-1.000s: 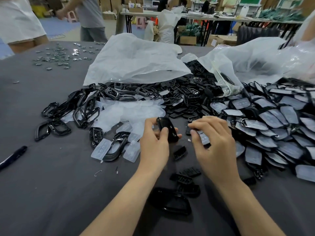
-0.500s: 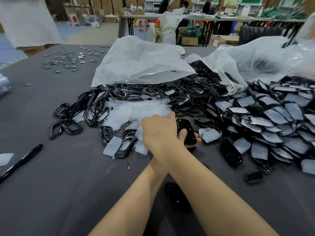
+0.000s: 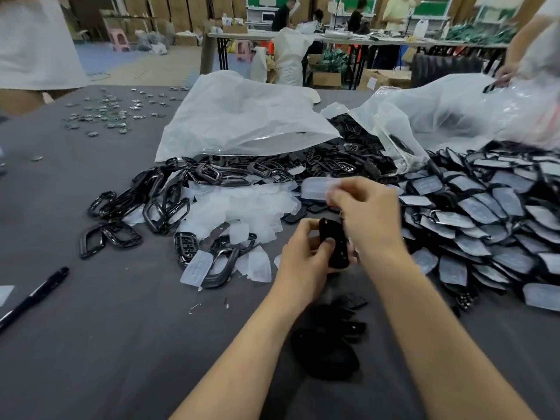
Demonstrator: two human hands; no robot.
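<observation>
So, head view, the only one going. The right hand (image 3: 371,216) is up in the middle of the frame now, thumb and fingers pinching one clear pad (image 3: 318,187) just above the black key shell (image 3: 333,247). Half a second back it was crossed over the other arm, digging at the heap of clear pads (image 3: 242,207) left of centre. The left hand (image 3: 303,262) grips the shell just below centre, fingers curled round it and thumb across its face, lifted off the grey table (image 3: 106,344).

My read: the pick is done, and the pad goes onto the shell next.

Hard to make out:
- The pad is motion-blurred, so I can't tell which way it faces or whether it touches the shell yet.
- The right wrist covers the shell's right edge.
- The dark parts (image 3: 327,353) between the forearms are just a smear.
- The pen (image 3: 33,294) runs out of frame at the left edge.
</observation>
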